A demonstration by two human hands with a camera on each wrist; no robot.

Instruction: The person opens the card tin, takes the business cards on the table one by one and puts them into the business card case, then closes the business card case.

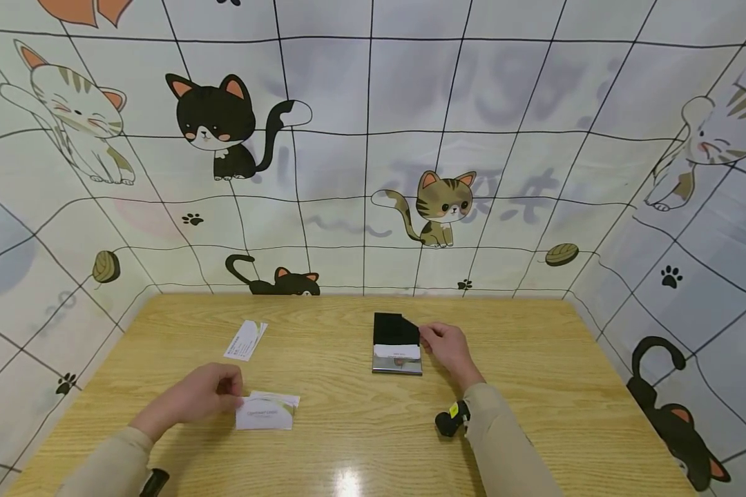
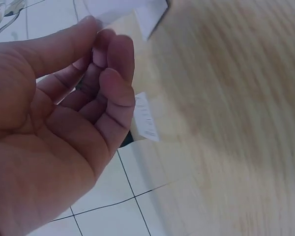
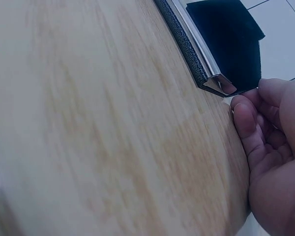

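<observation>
My left hand [image 1: 195,397] pinches the left edge of a white business card [image 1: 264,414] between thumb and fingers, low over the table. Another card edge shows behind that card's top right. Farther back, more white cards [image 1: 245,340] lie at an angle. To the right, a card case [image 1: 398,363] lies with its black flap [image 1: 393,328] folded open and a white card in its metal pocket. At the flap's right edge, my right hand [image 1: 450,352] pinches the border with thumb and forefinger. The right wrist view shows the case's metal side [image 3: 199,44] close to the fingertips.
The wooden table [image 1: 348,455] ends at the back against a white cloth [image 1: 329,166] with grid lines and printed cats. The same cloth rises on the left and right. A black wrist device [image 1: 450,421] sits at the right cuff.
</observation>
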